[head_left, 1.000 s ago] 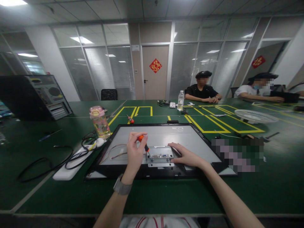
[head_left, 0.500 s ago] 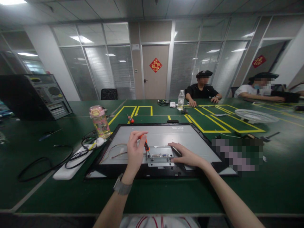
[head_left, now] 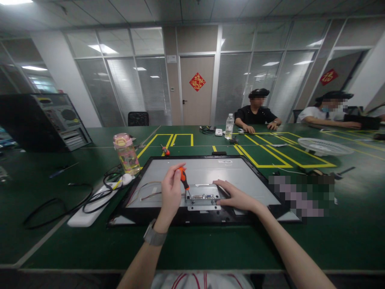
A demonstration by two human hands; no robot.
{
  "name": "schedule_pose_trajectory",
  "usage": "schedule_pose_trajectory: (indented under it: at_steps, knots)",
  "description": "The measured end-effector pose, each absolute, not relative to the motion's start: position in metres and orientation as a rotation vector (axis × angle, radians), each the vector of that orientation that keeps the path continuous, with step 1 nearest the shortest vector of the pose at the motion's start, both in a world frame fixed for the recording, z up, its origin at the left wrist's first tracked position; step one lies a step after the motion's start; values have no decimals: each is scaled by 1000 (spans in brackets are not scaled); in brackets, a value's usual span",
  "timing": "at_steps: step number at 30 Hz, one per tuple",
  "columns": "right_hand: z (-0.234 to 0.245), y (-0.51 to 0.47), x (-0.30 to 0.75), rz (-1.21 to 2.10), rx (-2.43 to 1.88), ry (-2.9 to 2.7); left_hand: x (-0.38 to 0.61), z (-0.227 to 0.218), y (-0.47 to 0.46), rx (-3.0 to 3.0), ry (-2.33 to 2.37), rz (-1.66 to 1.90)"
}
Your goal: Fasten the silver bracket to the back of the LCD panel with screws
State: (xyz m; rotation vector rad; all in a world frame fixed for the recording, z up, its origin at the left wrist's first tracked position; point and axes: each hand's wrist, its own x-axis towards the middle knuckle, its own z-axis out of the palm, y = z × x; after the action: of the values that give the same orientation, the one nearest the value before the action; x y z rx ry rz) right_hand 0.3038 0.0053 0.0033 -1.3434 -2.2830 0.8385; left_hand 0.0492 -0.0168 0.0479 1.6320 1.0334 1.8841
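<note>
On my left wrist I am wearing a watch (head_left: pixel 157 238) with a grey band, and just past it my left hand (head_left: pixel 171 194) is holding an orange-and-black screwdriver (head_left: pixel 183 178), its fingers gripping the handle. The shaft is slanting down toward the left end of a metal bracket (head_left: pixel 204 208) bearing a row of ports; I cannot tell whether the tip is sitting in a screw. My right hand (head_left: pixel 237 196) is resting at the bracket's right end, its thumb and fingers spreading wide. The bracket is lying near the front edge of a black-framed display panel (head_left: pixel 248 178), which is lying face-down on the green table (head_left: pixel 210 247). To the left, a white power strip (head_left: pixel 87 212) is lying near a pink-lidded drinking bottle (head_left: pixel 128 156). Farther off, a clear plastic bottle (head_left: pixel 229 127) is standing, and a person (head_left: pixel 255 115) in a black top is sitting across from me.
</note>
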Motion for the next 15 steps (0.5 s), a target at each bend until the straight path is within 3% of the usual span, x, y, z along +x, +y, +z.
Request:
schedule_pose_trajectory:
  at_steps: [15]
  knots:
    - [8,4,302,846,-1372,-2291,49,49,-17,1638,1008,1875]
